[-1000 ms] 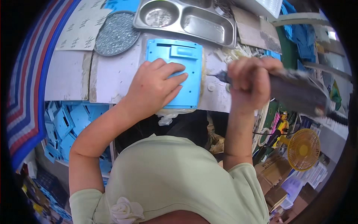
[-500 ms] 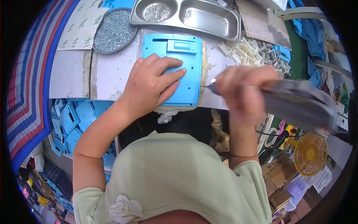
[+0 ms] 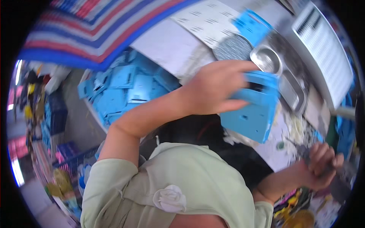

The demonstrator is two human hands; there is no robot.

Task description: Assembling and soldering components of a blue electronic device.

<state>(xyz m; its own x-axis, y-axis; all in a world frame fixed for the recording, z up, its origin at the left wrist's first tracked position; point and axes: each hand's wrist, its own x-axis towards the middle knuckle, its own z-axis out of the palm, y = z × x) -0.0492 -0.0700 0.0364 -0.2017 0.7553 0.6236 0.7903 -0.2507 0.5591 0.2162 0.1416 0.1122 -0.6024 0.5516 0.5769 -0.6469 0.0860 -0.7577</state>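
Observation:
A flat blue panel [image 3: 245,123] with small holes and a dark slot is in the grip of my left hand [image 3: 218,89]. The fingers reach over its upper side, and the thumb lies across its face near the left edge. Motion blurs both, and I cannot tell if the panel is fully off the table. Apart from it, to the right, my right hand [image 3: 323,165] is wrapped round a grey powered screwdriver [image 3: 340,186], whose body is blurred and partly hidden by the fingers.
A bin of blue panels [image 3: 125,89] stands left, below a striped cloth [image 3: 95,38]. Farther back are a round dish of screws [image 3: 232,47], a steel compartment tray [image 3: 292,93] and a white slotted box [image 3: 321,49]. White plastic pieces [image 3: 294,131] lie right of the panel.
The view has swung left. My left hand, earlier flat on the panel, now grips it. My right hand and the screwdriver have drawn away from the panel's right edge.

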